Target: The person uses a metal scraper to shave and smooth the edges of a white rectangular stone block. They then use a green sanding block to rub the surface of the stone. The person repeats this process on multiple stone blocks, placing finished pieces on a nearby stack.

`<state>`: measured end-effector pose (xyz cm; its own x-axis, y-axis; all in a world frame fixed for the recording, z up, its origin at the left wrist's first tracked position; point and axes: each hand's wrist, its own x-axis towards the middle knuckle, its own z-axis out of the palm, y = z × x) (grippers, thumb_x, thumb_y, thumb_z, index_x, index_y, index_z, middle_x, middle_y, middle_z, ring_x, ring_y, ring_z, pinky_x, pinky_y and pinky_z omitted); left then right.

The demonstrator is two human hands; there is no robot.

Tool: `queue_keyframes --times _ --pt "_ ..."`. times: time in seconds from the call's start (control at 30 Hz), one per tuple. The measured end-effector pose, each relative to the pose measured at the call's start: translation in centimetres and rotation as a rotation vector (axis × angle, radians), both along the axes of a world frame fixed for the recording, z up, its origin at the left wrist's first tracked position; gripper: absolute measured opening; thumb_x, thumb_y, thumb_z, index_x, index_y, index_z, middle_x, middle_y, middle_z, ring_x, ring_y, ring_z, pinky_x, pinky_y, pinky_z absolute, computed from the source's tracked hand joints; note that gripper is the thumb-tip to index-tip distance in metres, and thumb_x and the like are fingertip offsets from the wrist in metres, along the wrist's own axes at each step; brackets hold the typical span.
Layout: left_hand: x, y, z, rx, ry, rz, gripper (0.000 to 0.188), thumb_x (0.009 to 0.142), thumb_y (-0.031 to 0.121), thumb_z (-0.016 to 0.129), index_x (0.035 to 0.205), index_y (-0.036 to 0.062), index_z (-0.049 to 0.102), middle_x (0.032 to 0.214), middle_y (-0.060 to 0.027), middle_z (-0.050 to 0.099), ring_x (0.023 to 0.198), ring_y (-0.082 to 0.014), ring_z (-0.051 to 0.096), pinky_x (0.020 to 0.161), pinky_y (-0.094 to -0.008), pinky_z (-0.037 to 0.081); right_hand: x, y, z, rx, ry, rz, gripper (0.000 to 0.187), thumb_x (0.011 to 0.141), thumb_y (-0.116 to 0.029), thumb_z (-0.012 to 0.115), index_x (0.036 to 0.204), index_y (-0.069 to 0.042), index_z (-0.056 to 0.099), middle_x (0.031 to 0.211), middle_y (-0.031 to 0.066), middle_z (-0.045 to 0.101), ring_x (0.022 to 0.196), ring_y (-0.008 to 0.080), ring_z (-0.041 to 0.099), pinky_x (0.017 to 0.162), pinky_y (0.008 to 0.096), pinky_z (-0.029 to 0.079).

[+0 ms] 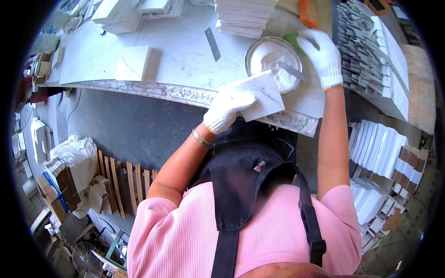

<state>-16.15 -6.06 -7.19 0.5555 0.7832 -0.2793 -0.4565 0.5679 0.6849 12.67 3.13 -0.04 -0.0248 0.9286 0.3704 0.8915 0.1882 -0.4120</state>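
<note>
My left hand (227, 109), in a white knit glove, grips a square white marble tile (265, 96) by its left side. The grey-veined tile is tilted above the table's front edge and overlaps the rim of a round metal pan. White paste (263, 53) fills much of the pan (247, 59), and a flat metal scraper (292, 72) lies across its right side. Beyond the pan, my gloved right hand (321, 56) has its thumb and fingers closed at the edge of a thin green pad (292, 41). The glove hides part of that pad.
A marble-topped table (181, 55) carries a flat metal strip (212, 44), a loose marble block (133, 63), a tall tile stack (243, 17) and an orange block (308, 14). Stacked tiles (389, 65) stand close to my right arm. Wooden slats (116, 180) lie at lower left.
</note>
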Motion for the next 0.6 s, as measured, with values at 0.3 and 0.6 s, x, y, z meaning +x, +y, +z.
queue_keyframes --times 0.3,0.6 --pt "-0.2 0.0 1.5 0.176 0.163 0.03 0.037 0.091 0.016 0.071 0.124 -0.0007 0.063 0.109 -0.0044 0.068 0.094 -0.0109 0.064 0.082 -0.0283 0.054 -1.5 -8.6 0.1 -0.357 -0.111 -0.045 0.035 0.09 -0.04 0.069 0.118 -0.019 0.073 0.111 0.0131 0.071 0.098 0.0322 0.068 0.083 0.0379 0.054" --pt "-2.1 1.6 6.7 0.202 0.333 0.013 0.025 0.099 0.019 0.063 0.115 0.0018 0.068 0.101 -0.0022 0.07 0.089 -0.0074 0.063 0.075 -0.0241 0.052 -1.0 -8.5 -0.1 -0.614 0.705 -0.047 0.028 0.093 -0.021 0.067 0.113 -0.003 0.074 0.094 0.0039 0.074 0.076 0.0107 0.065 0.068 0.025 0.053"
